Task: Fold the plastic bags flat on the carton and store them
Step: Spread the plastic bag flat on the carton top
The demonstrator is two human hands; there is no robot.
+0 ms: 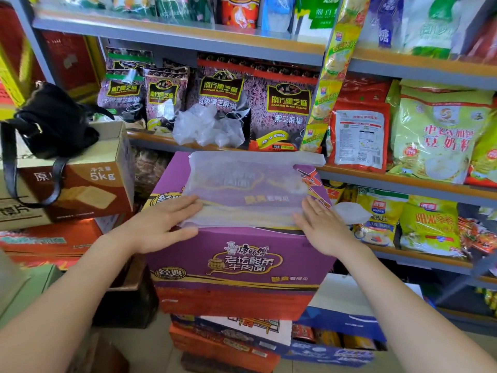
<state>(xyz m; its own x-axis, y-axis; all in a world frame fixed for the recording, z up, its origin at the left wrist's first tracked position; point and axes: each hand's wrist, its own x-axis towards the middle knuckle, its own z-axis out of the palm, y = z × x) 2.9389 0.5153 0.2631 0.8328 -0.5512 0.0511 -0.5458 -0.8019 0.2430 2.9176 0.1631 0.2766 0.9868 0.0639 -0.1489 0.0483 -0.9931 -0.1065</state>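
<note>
A translucent plastic bag [247, 184] lies spread flat on top of the purple carton [242, 254] in the middle of the view. My left hand [164, 224] rests with straight fingers on the bag's near left corner, thumb along the carton's front edge. My right hand [320, 224] lies flat on the bag's near right edge, fingers straight. A heap of crumpled clear plastic bags [207, 125] sits on the shelf behind the carton. A small folded white bag [349, 211] rests on the shelf just right of my right hand.
Metal shelves [403, 179] packed with food packets stand behind and to the right. A black handbag [51, 122] sits on brown boxes [80, 184] at the left. More cartons [236, 340] are stacked under the purple one.
</note>
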